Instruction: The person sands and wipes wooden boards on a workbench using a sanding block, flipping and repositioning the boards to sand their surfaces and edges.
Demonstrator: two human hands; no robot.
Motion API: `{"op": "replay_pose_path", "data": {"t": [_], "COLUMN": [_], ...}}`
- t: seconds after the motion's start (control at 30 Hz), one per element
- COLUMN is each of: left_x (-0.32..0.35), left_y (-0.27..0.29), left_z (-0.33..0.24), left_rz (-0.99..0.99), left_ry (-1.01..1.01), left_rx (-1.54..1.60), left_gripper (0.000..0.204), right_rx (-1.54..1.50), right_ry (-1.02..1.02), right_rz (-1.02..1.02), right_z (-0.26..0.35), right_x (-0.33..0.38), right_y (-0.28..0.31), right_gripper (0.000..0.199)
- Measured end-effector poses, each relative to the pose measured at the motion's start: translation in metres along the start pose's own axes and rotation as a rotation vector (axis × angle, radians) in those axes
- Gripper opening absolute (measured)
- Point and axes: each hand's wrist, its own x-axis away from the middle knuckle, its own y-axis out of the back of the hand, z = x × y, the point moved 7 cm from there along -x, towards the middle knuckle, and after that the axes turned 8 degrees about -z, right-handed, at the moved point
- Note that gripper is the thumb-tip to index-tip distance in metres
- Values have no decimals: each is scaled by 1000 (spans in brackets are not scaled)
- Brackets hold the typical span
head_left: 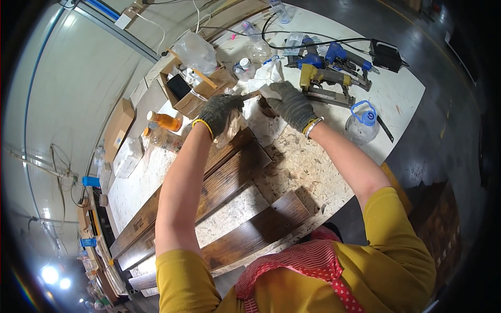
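Note:
Both hands wear dark grey knitted gloves and meet over the far part of the white worktable (313, 172). My left hand (219, 113) is closed around a narrow, flat, brownish strip-like tool (251, 95) that points right. A crumpled beige rag or bag (229, 131) hangs beneath that hand. My right hand (293, 106) pinches a pale, flat piece (270, 92) close to the tool's tip; its exact kind is unclear. A small dark brown container (266, 108) sits partly hidden below my right fingers. Dark-stained wooden boards (235, 177) lie nearer to me.
Blue nail guns (339, 55) and a yellow one (323, 78) lie at the far right. Nearby stands a clear jug (362, 125) with a blue handle. A cardboard box (190, 104) holds a phone; orange-capped bottles (164, 121) stand left. A black hose (313, 46) crosses the back.

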Motion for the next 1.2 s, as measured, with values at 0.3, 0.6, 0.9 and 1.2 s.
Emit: {"op": "replay_pose_path", "data": {"t": [0.3, 0.6, 0.9, 1.2], "left_x": [42, 43, 25, 15], "left_y": [-38, -39, -29, -21], "left_z": [54, -9, -25, -30], "left_rz": [-279, -353, -311, -255], "left_ry": [330, 755, 410, 590], "left_rx": [705, 1022, 603, 390], "left_gripper": [15, 12, 15, 25], "right_rx": [-1466, -1718, -1806, -1886], "right_ry": [-1037, -846, -1140, -1077], "right_rz": [193, 295, 106, 211], "right_z": [-23, 0, -7, -11], "right_x": [33, 25, 36, 40], "right_y": [-37, -32, -30, -27], "right_gripper": [20, 25, 8, 13]}}
